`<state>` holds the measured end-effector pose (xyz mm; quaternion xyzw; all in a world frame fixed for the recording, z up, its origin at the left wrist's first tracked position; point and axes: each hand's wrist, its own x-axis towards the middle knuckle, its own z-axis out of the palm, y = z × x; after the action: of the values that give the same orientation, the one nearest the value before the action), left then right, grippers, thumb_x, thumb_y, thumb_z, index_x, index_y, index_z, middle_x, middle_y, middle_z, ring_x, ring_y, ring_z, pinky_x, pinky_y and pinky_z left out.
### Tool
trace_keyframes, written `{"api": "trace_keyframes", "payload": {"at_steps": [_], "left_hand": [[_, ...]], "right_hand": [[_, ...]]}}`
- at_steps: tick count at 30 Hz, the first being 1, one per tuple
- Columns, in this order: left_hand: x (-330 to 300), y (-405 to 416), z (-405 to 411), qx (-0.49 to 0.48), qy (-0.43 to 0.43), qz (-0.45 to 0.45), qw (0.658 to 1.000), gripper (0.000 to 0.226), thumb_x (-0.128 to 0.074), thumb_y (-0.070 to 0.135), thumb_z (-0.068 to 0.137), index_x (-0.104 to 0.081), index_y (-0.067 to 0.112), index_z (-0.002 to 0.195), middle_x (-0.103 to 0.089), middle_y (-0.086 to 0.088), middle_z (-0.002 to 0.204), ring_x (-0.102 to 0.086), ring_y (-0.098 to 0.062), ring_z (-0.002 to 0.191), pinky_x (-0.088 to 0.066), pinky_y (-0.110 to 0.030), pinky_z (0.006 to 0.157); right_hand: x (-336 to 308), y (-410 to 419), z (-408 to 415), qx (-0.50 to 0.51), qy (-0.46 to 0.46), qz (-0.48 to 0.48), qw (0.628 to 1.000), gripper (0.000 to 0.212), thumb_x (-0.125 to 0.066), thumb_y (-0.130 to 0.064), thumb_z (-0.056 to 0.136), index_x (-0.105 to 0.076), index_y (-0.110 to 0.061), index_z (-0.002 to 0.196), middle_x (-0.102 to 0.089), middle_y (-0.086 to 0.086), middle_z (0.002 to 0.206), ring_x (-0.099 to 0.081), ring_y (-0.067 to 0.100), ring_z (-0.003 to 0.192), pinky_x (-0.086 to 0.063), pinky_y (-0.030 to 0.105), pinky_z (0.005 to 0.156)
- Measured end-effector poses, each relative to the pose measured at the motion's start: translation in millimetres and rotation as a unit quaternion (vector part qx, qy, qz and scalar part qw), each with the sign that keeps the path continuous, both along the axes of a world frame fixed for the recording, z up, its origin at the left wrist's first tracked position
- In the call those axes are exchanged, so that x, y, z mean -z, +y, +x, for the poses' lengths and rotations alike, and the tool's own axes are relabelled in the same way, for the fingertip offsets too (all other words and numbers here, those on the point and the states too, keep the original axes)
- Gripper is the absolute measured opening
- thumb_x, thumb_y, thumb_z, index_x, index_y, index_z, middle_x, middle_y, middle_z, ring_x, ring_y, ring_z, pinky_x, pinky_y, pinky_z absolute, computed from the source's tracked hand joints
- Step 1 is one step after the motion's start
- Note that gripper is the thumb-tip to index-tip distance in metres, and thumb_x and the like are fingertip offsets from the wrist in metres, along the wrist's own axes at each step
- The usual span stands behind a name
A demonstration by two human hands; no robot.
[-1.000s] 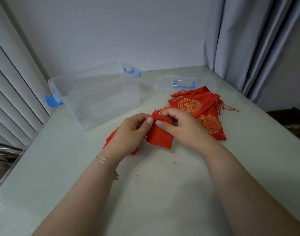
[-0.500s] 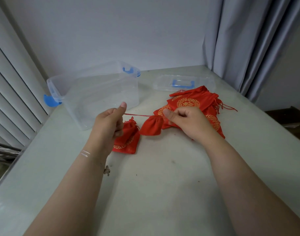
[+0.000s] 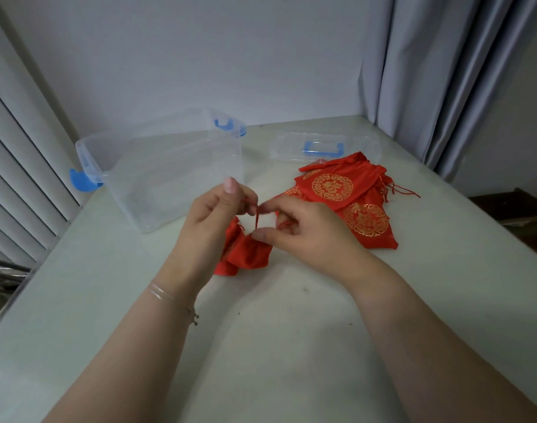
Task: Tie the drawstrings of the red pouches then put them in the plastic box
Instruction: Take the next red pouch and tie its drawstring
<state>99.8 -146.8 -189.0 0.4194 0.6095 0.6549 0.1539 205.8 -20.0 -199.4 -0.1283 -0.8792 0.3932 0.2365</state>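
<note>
- A pale bench [image 3: 276, 346] fills the frame, grey curtains [image 3: 444, 87] at upper right.
- Left hand [image 3: 209, 221] and right hand [image 3: 307, 230] both pinch a red drawstring [image 3: 257, 216] at centre.
- Its red pouch [image 3: 249, 254] lies just below them.
- More pouches [image 3: 346, 193] are piled right of centre; the clear plastic box [image 3: 169, 166] stands open at upper left.

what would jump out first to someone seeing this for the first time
Both hands at the middle of the table: the left hand and right hand pinch a thin red drawstring above a gathered red pouch. Behind the right hand lies a pile of red pouches with gold emblems. At far left stands an open clear plastic box, its lid lying flat beside it.
</note>
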Motion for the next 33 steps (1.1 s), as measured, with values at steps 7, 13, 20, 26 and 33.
{"api": "trace_keyframes", "payload": {"at_steps": [7,13,20,26,33], "left_hand": [[6,6,11,0.065,-0.042,0.012,0.997,0.051,-0.061,0.052,0.081,-0.052,0.006,0.101,-0.058,-0.004,0.114,-0.064,-0.026,0.084,-0.053,-0.038,0.077],[14,12,8,0.132,-0.107,-0.058,0.984,0.039,-0.068,0.023,0.08,-0.05,0.008,0.112,-0.07,-0.003,0.082,-0.066,-0.013,0.077,-0.049,-0.02,0.074],[15,12,4,0.116,-0.162,-0.068,0.978,0.015,-0.057,0.023,0.081,-0.07,0.015,0.082,-0.067,0.007,0.071,-0.055,-0.009,0.065,-0.043,-0.022,0.069],[17,12,-5,0.172,-0.337,-0.02,0.925,0.016,-0.06,0.014,0.085,-0.067,0.023,0.074,-0.061,0.008,0.078,-0.053,-0.006,0.065,-0.045,-0.021,0.06],[0,4,7,0.033,0.009,-0.144,0.989,0.011,-0.07,0.018,0.085,-0.065,0.019,0.095,-0.062,0.009,0.068,-0.055,-0.009,0.066,-0.043,-0.02,0.065]], "right_hand": [[-4,-8,-1,-0.099,0.08,-0.152,0.98,0.014,-0.06,-0.011,0.09,-0.063,-0.016,0.077,-0.05,-0.001,0.056,-0.045,0.009,0.051,-0.04,0.021,0.055],[-5,2,-3,-0.079,0.12,-0.247,0.958,0.009,-0.058,-0.008,0.091,-0.064,-0.008,0.084,-0.059,0.003,0.062,-0.049,0.004,0.048,-0.043,0.015,0.052],[-7,7,-2,-0.002,0.092,-0.318,0.944,0.015,-0.048,-0.011,0.097,-0.059,-0.011,0.086,-0.045,0.005,0.053,-0.035,0.005,0.041,-0.025,0.013,0.036],[-7,7,-5,0.0,0.111,-0.44,0.891,0.023,-0.035,-0.017,0.102,-0.051,-0.012,0.087,-0.035,0.0,0.043,-0.022,0.007,0.035,-0.013,0.013,0.039],[-7,8,-4,0.044,0.129,-0.475,0.869,0.032,-0.032,-0.024,0.103,-0.055,-0.01,0.087,-0.043,0.001,0.042,-0.025,0.006,0.03,-0.012,0.016,0.041]]}}
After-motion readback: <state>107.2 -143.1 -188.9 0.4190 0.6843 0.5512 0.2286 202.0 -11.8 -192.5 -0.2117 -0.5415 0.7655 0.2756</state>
